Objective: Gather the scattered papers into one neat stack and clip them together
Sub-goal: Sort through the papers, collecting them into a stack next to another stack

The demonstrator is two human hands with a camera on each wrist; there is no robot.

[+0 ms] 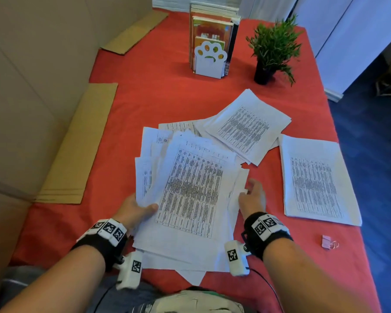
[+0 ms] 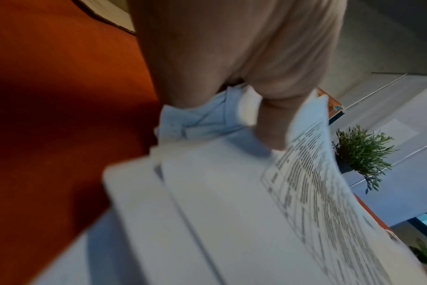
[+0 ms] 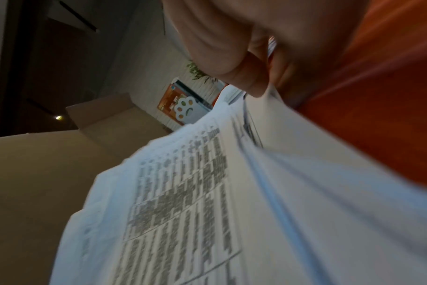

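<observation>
A loose, fanned pile of printed papers [image 1: 190, 195] lies in the middle of the red table, its near end lifted between both hands. My left hand [image 1: 140, 207] grips the pile's left edge, thumb on top [image 2: 273, 123] and fingers underneath. My right hand [image 1: 250, 193] pinches the pile's right edge [image 3: 268, 100] between thumb and fingers. A second, tilted stack [image 1: 246, 129] lies behind the pile. A third stack [image 1: 314, 181] lies flat to the right. A pink binder clip [image 1: 328, 241] sits near the table's right front corner, untouched.
A book holder with a white paw-shaped front [image 1: 209, 58] and a potted plant [image 1: 273, 48] stand at the back. Flat cardboard pieces [image 1: 77, 150] lie along the left side by a beige wall. The table's right edge [image 1: 348, 168] drops to a blue floor.
</observation>
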